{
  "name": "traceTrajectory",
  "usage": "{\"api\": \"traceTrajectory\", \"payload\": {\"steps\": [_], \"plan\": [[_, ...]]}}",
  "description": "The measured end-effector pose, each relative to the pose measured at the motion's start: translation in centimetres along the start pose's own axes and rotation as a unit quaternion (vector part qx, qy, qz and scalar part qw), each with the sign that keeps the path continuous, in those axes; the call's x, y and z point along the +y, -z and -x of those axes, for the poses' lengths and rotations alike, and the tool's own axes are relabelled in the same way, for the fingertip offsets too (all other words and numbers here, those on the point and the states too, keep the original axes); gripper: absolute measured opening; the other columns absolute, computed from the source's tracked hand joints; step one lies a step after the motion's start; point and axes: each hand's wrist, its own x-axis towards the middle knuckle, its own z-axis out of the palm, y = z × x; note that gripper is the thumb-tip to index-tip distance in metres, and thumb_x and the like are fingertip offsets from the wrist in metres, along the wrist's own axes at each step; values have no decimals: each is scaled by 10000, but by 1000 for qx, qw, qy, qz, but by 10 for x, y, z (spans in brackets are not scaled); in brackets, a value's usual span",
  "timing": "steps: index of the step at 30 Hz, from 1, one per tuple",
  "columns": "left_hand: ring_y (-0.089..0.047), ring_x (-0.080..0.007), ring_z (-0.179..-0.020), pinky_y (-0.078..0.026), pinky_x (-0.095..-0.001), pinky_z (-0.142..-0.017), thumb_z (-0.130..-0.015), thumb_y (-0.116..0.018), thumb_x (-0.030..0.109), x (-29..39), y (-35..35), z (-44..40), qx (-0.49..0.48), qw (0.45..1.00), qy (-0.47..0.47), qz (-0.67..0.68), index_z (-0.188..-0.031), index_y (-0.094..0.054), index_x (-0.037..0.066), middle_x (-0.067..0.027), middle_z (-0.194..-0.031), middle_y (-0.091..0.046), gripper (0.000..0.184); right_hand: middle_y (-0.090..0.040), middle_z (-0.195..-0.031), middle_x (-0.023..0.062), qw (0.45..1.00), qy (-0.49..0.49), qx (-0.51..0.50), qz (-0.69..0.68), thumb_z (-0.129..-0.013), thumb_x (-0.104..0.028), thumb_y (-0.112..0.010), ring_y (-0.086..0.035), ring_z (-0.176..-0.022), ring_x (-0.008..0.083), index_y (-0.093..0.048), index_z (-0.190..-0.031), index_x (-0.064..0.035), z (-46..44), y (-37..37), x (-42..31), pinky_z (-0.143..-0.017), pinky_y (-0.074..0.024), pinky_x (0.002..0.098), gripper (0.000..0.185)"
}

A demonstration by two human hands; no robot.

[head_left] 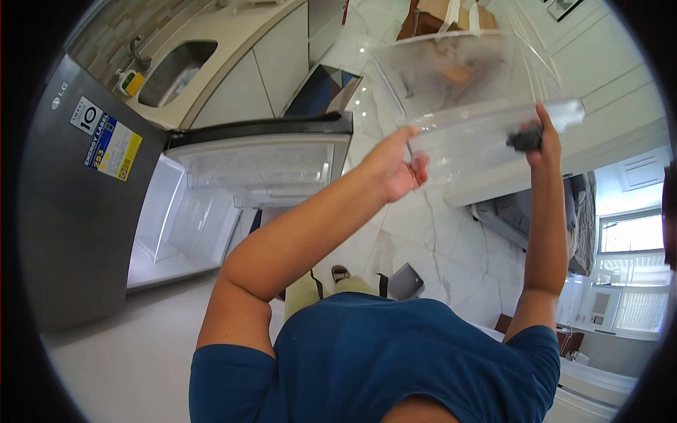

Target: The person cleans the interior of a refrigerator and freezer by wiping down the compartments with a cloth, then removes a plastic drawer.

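A large see-through plastic drawer (462, 144) is held up and tilted in front of me. At its left end, my left hand (398, 166) grips the edge, thumb and curled fingers on either side. My right hand (545, 144) is at the right end, closed around a bunched dark grey cloth (523, 139) that lies against the clear plastic. Some fingers of that hand are hidden behind the cloth and the rim.
To the left stands a grey refrigerator (77, 211), its lower compartment (187, 218) open. The open door (261, 166) carries clear shelves. Beyond are a counter with a sink (176, 74) and a floor mat (324, 92). A dustpan (405, 282) is near my feet; a grey sofa (504, 215) is right.
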Motion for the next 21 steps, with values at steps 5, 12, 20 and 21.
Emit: {"api": "traceTrajectory", "payload": {"steps": [5, 12, 20, 21], "plan": [[-478, -184, -841, -421, -332, -667, -882, -540, 302, 119, 4, 20, -50, 992, -104, 58, -1185, -390, 134, -103, -1094, -424, 378, -493, -742, 41, 991, 22, -129, 9, -705, -185, -794, -531, -598, 187, -548, -933, -11, -73, -163, -8, -588, -520, 325, 378], [-459, -222, -899, -406, -330, -678, -887, -515, 318, 305, 81, 49, -30, 963, -224, 146, -1243, -350, 119, -123, -1154, -397, 440, -531, -688, 44, 962, -46, -270, 19, -700, -168, -794, -542, -538, 186, -539, -863, -32, -100, -432, 60, -523, -494, 327, 332], [-464, -224, -830, -437, -318, -645, -930, -425, 417, 441, 215, 41, 1, 892, -327, 311, -1182, -435, 106, -131, -1080, -432, 400, -562, -663, 80, 937, 14, -344, 57, -657, -120, -805, -546, -528, 168, -585, -736, 26, -61, -693, 171, -496, -467, 313, 275], [-464, -224, -830, -437, -318, -645, -930, -425, 417, 451, 228, 40, 4, 890, -332, 313, -1182, -435, 106, -131, -1080, -432, 400, -573, -669, 83, 931, 33, -352, 89, -647, -128, -810, -550, -533, 165, -582, -745, 23, -52, -715, 184, -501, -468, 312, 291]]}}
